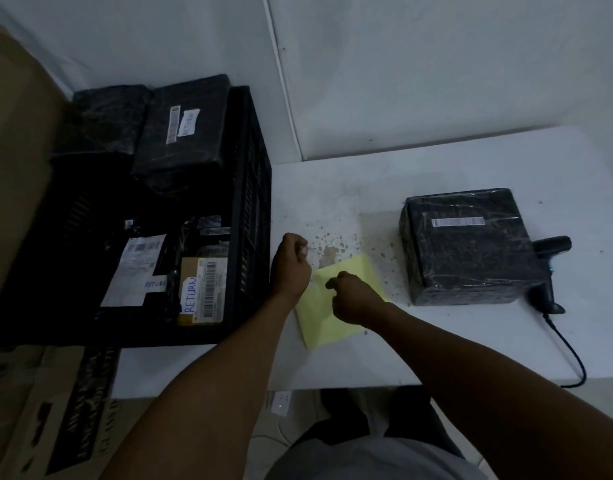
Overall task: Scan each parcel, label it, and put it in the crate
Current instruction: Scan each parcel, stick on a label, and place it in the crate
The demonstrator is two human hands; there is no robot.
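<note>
- My right hand [350, 299] sits curled on the yellow sheet [336, 306], pinning it; can't tell if it's pinching anything.
- Left hand [291, 261] is fisted just past the sheet's edge, maybe holding a peeled label, too small to say.
- Parcel [468, 247] waits on the table [367, 181] to my right, scanner [549, 271] touching it, handy.
- Crate [249, 202] sits left, already holding "RETURN" parcels.

Crate [253, 188] left of table [367, 362], parcel [468, 244] right, scanner [549, 271] seemingly touching it
</note>
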